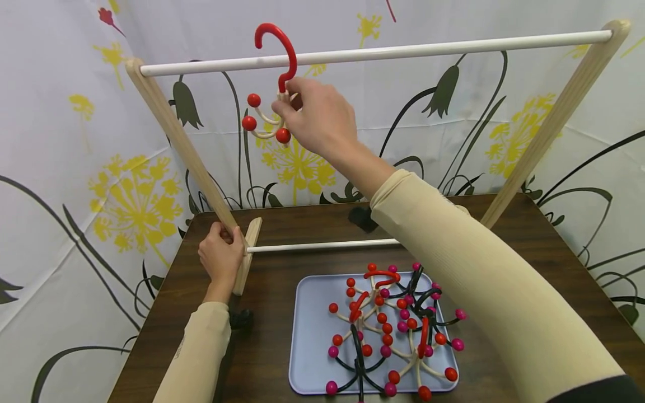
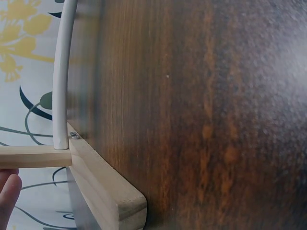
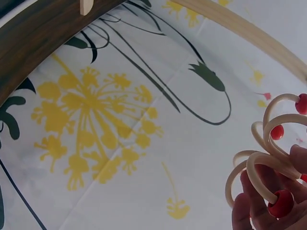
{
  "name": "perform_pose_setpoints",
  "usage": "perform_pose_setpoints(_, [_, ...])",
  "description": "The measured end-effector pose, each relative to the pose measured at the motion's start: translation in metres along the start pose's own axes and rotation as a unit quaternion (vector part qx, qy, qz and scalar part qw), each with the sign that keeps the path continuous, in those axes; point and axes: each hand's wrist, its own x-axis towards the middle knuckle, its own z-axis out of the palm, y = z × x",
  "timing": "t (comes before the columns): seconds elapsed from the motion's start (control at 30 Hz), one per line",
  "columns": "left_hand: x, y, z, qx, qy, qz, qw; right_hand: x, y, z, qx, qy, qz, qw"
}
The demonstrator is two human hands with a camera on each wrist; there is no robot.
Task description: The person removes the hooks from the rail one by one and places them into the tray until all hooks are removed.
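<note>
My right hand pinches a small hanger just below its red hook. Cream curved arms tipped with red balls spread from its lower end; the right wrist view shows these cream arms against the fingers. The hook's shaft crosses in front of the white top rod, its tip above the rod; whether they touch, I cannot tell. Low on the wooden rack's left upright, my left hand grips the wood near the foot. In the left wrist view only its fingertips show beside the upright.
A pale blue tray on the dark wooden table bears several similar hangers, some cream with red balls, some black with pink balls. A lower white rod spans the rack. The right upright stands before a flowered curtain.
</note>
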Motion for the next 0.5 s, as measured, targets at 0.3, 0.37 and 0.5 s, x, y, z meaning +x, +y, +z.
perform_pose_setpoints(0.3, [0.0, 0.0, -0.001, 0.0, -0.001, 0.003, 1.0, -0.018, 0.0, -0.025, 0.035, -0.044, -0.01, 0.9984])
perform_pose_setpoints(0.37, [0.0, 0.001, -0.001, 0.0, 0.0, 0.004, 1.0, -0.025, 0.003, -0.026, 0.042, -0.056, -0.016, 0.9974])
perform_pose_setpoints(0.5, [0.0, 0.001, -0.001, 0.0, 0.001, 0.006, 1.0, -0.04, 0.011, -0.019, 0.039, -0.094, -0.038, 0.994])
